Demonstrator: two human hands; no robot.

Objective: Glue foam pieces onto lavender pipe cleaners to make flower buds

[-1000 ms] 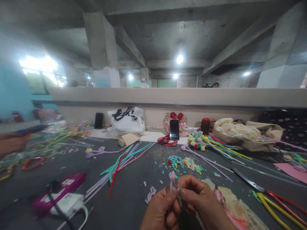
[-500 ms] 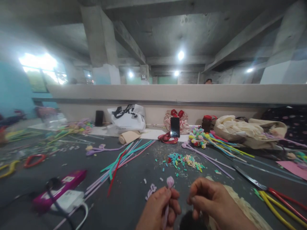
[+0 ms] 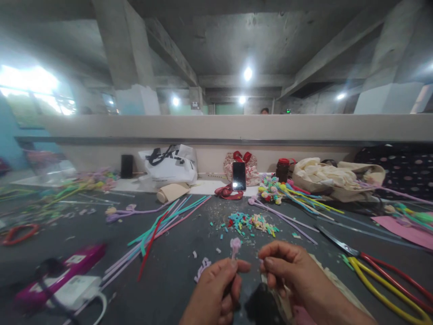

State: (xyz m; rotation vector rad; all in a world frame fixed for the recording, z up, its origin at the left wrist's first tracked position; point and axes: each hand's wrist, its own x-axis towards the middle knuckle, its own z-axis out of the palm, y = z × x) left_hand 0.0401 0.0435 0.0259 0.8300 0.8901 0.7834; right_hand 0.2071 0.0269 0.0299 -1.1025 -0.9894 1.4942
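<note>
In my left hand (image 3: 216, 286) is a small lilac chenille-stem flower (image 3: 236, 246), pinched upright just below its head between thumb and forefinger. My right hand (image 3: 297, 277) is level with it, a short gap to the right. Its thumb and forefinger are pressed together; a tiny lilac bit may be between them, too small to make out. Short curled lilac pieces (image 3: 202, 270) lie left of the flower. Beyond it is a pile of cut coloured bits (image 3: 252, 223). A dark round thing (image 3: 265, 304) sits below my hands, mostly unclear.
Long scissors (image 3: 358, 255) with red and yellow handles lie at right. Loose chenille stems (image 3: 162, 230) and a magenta power strip (image 3: 64, 275) with a white charger (image 3: 76, 291) are at left. A phone (image 3: 238, 176), white bag (image 3: 169, 166) and finished flowers (image 3: 270, 189) line the back.
My view has turned slightly right. My left forefinger has stretched out beside the flower, whose head shows from another side. My right fingertips have come together in a pinch.
</note>
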